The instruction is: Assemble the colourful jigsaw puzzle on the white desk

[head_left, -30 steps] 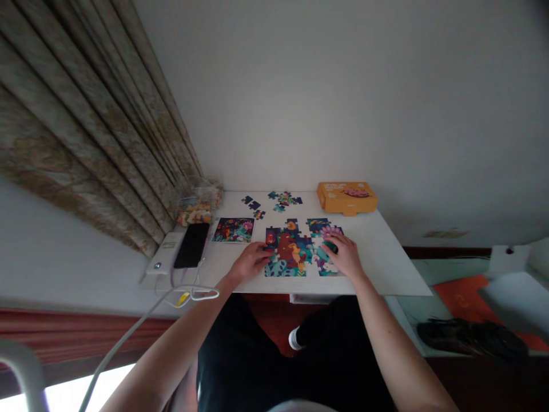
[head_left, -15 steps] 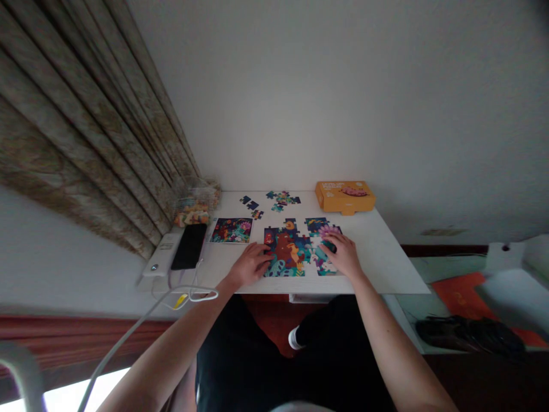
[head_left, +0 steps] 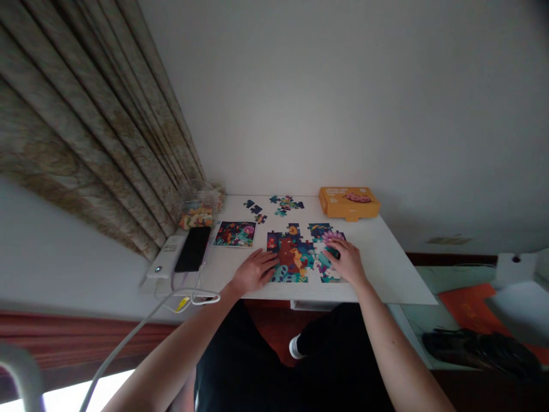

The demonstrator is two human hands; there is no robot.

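A colourful, partly joined jigsaw puzzle (head_left: 288, 260) lies near the front of the white table, with gaps between its left and right parts. My left hand (head_left: 256, 272) rests at its left edge, fingers stretched over the border and holding nothing. Over the right part, below a pink flower, is my right hand (head_left: 346, 260). Its thumb and fingers are bent around a dark jigsaw piece (head_left: 333, 251), mostly covered by the hand. Left of the puzzle is a picture card (head_left: 235, 234). Several loose jigsaw pieces (head_left: 286, 202) are scattered farther back.
An orange box (head_left: 349, 203) stands at the back right. On the left are a black phone (head_left: 193, 249), a white device (head_left: 165, 257) with cables, and a clear bag (head_left: 197, 209) beside the curtain (head_left: 128, 86). A wall rises behind the table (head_left: 386, 252).
The view has shifted slightly, so everything sits a little lower and to the right. My left fingers lie flatter on the puzzle's edge. My right hand stays over the right part.
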